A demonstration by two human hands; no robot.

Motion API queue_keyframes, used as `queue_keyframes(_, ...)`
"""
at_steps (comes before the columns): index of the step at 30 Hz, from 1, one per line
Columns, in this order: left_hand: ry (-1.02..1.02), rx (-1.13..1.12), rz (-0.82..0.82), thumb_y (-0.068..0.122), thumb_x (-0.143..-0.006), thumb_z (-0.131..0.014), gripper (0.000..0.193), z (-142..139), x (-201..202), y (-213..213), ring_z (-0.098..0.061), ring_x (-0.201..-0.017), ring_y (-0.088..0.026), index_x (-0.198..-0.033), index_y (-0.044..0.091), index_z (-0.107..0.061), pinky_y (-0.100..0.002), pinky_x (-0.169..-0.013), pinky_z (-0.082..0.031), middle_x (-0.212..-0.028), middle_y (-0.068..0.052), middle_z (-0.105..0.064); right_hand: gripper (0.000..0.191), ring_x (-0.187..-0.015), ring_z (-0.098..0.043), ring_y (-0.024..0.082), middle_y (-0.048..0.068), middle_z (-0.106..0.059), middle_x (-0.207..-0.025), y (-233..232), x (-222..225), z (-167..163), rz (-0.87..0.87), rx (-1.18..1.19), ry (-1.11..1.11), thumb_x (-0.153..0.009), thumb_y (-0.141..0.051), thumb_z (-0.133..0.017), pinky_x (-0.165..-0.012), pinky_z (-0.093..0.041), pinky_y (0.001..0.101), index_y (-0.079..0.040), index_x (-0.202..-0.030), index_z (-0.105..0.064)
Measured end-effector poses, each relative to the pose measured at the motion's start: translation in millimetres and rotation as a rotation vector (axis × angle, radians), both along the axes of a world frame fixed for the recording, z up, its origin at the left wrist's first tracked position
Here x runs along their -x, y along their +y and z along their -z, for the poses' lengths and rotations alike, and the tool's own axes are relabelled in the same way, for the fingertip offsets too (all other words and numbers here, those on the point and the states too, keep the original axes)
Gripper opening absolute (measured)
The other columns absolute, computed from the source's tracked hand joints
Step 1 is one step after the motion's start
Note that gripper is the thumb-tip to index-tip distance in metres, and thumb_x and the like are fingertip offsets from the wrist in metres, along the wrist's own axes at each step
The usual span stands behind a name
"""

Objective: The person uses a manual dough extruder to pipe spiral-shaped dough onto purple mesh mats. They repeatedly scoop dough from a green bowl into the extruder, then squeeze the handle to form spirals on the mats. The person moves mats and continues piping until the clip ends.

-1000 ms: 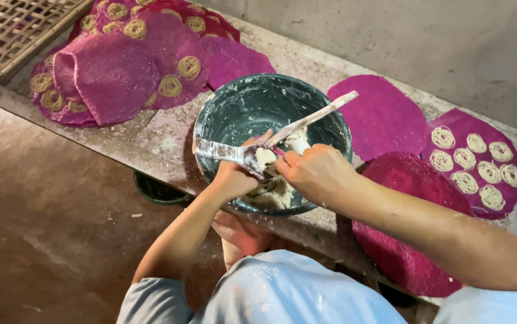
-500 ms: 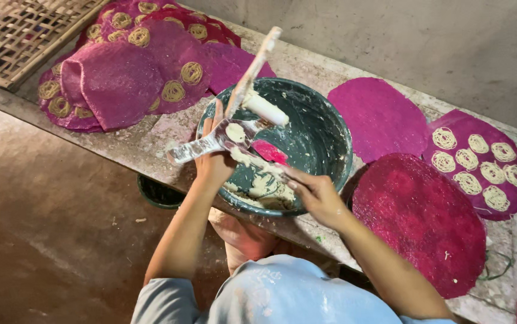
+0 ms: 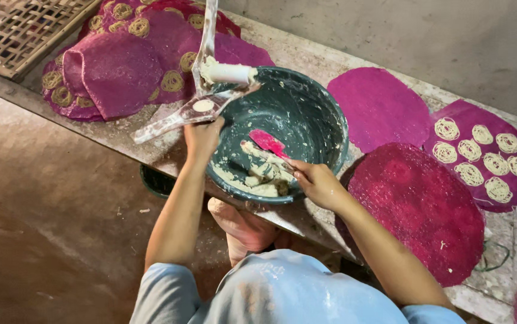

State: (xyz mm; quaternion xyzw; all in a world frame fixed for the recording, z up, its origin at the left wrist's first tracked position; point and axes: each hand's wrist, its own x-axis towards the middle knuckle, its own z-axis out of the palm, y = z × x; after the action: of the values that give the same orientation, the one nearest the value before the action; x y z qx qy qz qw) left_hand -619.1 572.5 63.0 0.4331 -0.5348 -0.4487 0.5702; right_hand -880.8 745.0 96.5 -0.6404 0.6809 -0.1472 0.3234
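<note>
The left hand [image 3: 201, 135] clamps the dough-smeared metal press [image 3: 201, 90] just above the bowl rim [image 3: 336, 129], likely slippery, best gripped by its handles, while right hand [image 3: 315, 180] fingers pinch a pink spatula [image 3: 268, 144] over soft, sticky dough [image 3: 252, 180].

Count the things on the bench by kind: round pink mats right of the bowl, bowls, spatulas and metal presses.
Round pink mats right of the bowl: 3
Green bowl: 1
Pink spatula: 1
Metal press: 1
Total: 6
</note>
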Motion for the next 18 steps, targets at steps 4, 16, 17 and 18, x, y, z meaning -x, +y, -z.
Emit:
queue_keyframes(4, 0.325, -0.327, 0.352, -0.001, -0.080, -0.063, 0.036, 3, 50, 70, -0.062, -0.083, -0.018, -0.115, 0.000, -0.066, -0.031, -0.065, -0.054, -0.096, -0.007, -0.065, 0.055, -0.130, -0.059, 0.032, 0.016, -0.058, -0.144, 3, 15, -20, -0.152, 0.580, -0.230, -0.104, -0.022, -0.056, -0.112, -0.044, 0.0402, -0.018, -0.157, -0.046)
queue_keyframes(16, -0.080, -0.029, 1.048, 0.010, -0.082, -0.084, 0.040, -98, 183, 209, -0.071, -0.094, -0.011, -0.117, 0.009, -0.066, -0.031, -0.082, -0.060, -0.102, 0.000, -0.075, 0.068, -0.117, -0.068, 0.039, 0.028, -0.056, -0.142, 141, 155, -102, -0.033, 0.807, -0.903, -0.103, -0.047, -0.066, -0.082, -0.065, 0.0412, -0.011, -0.155, -0.042)
queue_keyframes(17, -0.176, 0.122, 1.064, 0.014, -0.086, -0.086, 0.032, -105, 193, 209, -0.073, -0.091, -0.013, -0.113, 0.008, -0.069, -0.034, -0.080, -0.061, -0.098, -0.003, -0.076, 0.057, -0.116, -0.067, 0.041, 0.030, -0.056, -0.140, 152, 167, -109, -0.111, 0.850, -0.749, -0.102, -0.042, -0.066, -0.084, -0.064, 0.0439, -0.011, -0.145, -0.045)
queue_keyframes(18, -0.299, 0.030, 1.056, 0.014, -0.082, -0.084, 0.032, -110, 199, 212, -0.072, -0.086, -0.014, -0.111, 0.009, -0.070, -0.035, -0.075, -0.060, -0.094, -0.004, -0.075, 0.045, -0.115, -0.067, 0.043, 0.032, -0.057, -0.138, 161, 177, -114, -0.188, 0.881, -0.595, -0.102, -0.037, -0.066, -0.086, -0.063, 0.0468, -0.012, -0.135, -0.047)
